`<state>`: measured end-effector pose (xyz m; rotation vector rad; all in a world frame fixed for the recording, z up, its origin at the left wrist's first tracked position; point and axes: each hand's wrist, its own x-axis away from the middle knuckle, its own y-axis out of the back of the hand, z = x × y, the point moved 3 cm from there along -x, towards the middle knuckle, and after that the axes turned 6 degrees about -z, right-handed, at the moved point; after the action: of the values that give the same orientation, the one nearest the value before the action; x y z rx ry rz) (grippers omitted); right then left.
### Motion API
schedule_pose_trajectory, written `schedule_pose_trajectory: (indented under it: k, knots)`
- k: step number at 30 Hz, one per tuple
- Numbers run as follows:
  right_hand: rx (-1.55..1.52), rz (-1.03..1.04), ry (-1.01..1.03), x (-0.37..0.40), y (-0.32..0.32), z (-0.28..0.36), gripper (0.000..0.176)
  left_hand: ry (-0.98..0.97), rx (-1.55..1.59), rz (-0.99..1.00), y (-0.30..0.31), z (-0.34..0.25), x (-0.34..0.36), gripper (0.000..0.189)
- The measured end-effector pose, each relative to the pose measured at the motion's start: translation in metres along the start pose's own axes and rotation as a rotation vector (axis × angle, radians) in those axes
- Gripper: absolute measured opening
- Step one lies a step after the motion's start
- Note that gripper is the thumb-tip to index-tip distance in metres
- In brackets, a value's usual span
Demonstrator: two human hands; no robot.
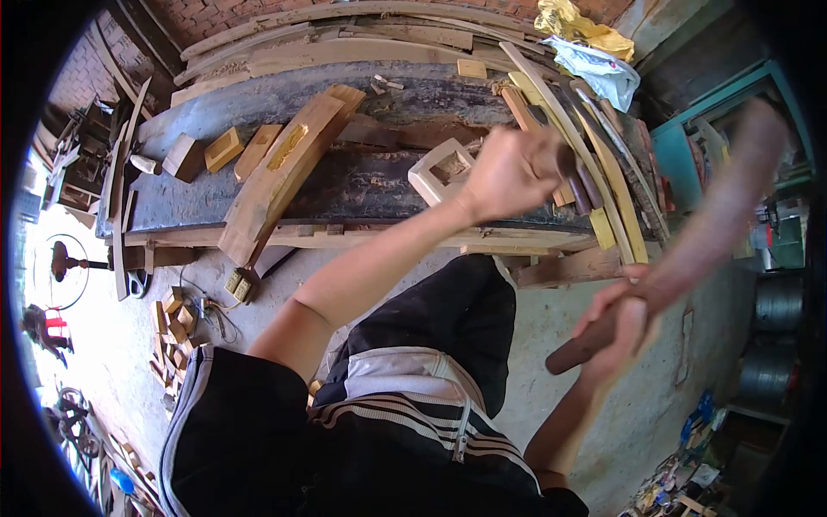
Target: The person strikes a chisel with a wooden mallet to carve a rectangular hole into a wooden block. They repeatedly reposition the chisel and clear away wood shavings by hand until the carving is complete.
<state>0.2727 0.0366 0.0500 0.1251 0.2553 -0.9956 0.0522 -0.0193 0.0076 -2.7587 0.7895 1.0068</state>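
My left hand (517, 172) is closed in a fist over the workbench (379, 185). A dark rounded end shows beside its fingers; what the fist holds is blurred. Just under the fist lies a pale wooden block with a square hollow (450, 165). Dark handles (588, 191) rest to the right of the fist. Down at the right, my right hand (618, 332) is wrapped round a long brown wooden club (702, 228), whose thick far end is raised and smeared by motion. A long timber piece with a cut slot (289, 159) lies across the bench, left of the fist.
Small wooden blocks (224, 150) stand at the bench's left. Long curved strips (573, 138) lie at its right, near plastic bags (594, 69). Planks (362, 53) are stacked behind. Offcuts (177, 323) and a fan (69, 261) are at the left, metal drums (767, 370) at the right.
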Motion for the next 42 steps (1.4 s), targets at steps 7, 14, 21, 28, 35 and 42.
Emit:
schedule_pose_trajectory:
  k: [7, 14, 21, 28, 35, 42]
  knots:
    - [0.333, 0.283, -0.094, 0.000, -0.020, -0.024, 0.041, -0.060, -0.139, 0.088, -0.021, -0.006, 0.023, 0.017]
    - [0.074, 0.062, 0.081, 0.005, -0.004, -0.004, 0.037, -0.073, -0.129, 0.084, -0.018, -0.006, 0.025, 0.017]
    - [0.276, 0.216, -0.152, 0.011, -0.017, -0.029, 0.037, -0.097, -0.233, 0.118, -0.021, 0.001, 0.026, 0.023]
    - [0.152, 0.112, -0.258, 0.030, 0.011, -0.045, 0.034, 0.327, 0.050, -0.209, 0.043, 0.003, -0.036, 0.037]
    - [0.255, 0.034, -0.365, 0.040, 0.040, -0.064, 0.032, 0.280, -0.156, 0.112, 0.088, 0.010, -0.067, 0.019]
    - [0.392, 0.246, -0.367, 0.020, 0.037, -0.115, 0.040, 0.089, -0.512, 0.836, 0.088, 0.101, 0.006, 0.071]
